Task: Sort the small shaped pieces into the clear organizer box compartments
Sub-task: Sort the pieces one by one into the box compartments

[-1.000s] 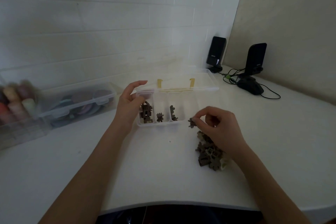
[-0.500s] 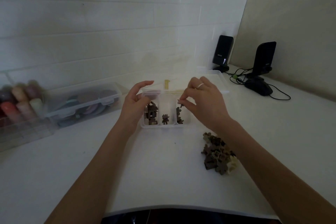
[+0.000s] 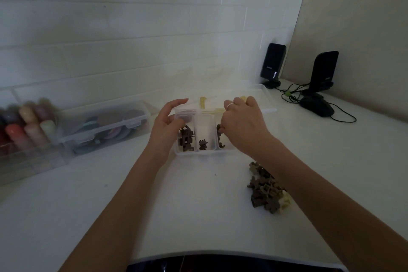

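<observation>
- The clear organizer box [image 3: 199, 154] sits mid-table with its lid [image 3: 263, 93] folded back toward the wall; three front compartments show.
- The left compartment holds a heap of brown pieces [image 3: 186, 138], the middle one a single piece [image 3: 203, 144], and the right one a few, partly hidden by the right hand [image 3: 241, 125].
- That hand, with a ring on one finger, hangs over the right compartment, fingers curled down; I cannot tell whether they pinch a piece.
- The left hand [image 3: 166, 127] rests against the box's left end, fingers apart and loosely bent.
- A pile of unsorted pieces [image 3: 266, 190] lies on the white table [image 3: 198, 212], partly behind the right forearm.
- Two black speakers [image 3: 273, 63] stand at the back right beside a mouse [image 3: 316, 107]; their small lettering is unreadable.
- Two blurred clear bins [image 3: 106, 126] sit at the left.
</observation>
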`<state>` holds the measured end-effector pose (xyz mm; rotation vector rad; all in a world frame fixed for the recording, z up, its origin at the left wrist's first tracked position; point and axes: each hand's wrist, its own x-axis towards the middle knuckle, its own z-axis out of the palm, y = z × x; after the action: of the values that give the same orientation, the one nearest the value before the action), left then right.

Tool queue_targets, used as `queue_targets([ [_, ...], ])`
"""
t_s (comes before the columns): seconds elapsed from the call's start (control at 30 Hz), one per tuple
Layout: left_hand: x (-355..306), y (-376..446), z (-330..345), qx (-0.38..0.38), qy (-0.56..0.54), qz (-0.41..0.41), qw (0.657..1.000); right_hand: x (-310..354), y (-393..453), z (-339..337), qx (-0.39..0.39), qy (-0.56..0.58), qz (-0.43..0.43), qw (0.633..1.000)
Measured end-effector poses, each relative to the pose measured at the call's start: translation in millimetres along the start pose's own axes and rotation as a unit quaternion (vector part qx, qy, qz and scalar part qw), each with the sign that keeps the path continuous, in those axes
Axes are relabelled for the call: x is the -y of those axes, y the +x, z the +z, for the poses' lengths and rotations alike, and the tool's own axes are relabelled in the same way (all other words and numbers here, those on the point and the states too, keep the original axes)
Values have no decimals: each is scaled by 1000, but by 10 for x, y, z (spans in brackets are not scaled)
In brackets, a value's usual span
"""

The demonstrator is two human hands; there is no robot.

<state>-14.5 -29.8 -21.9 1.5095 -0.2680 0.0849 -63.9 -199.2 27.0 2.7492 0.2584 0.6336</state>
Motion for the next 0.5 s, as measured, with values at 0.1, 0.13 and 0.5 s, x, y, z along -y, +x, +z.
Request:
queue_targets([
  [0.1,-5,-6,-4,6,1,3,1000,-11,-101,43,-15,35,5,999],
  [0.13,-13,-7,-3,10,2,5,1000,-20,-153,60,-30,64,16,997],
  [0.5,-14,-9,11,13,-5,10,1000,-255,-745,-13,-119,337,131,925],
])
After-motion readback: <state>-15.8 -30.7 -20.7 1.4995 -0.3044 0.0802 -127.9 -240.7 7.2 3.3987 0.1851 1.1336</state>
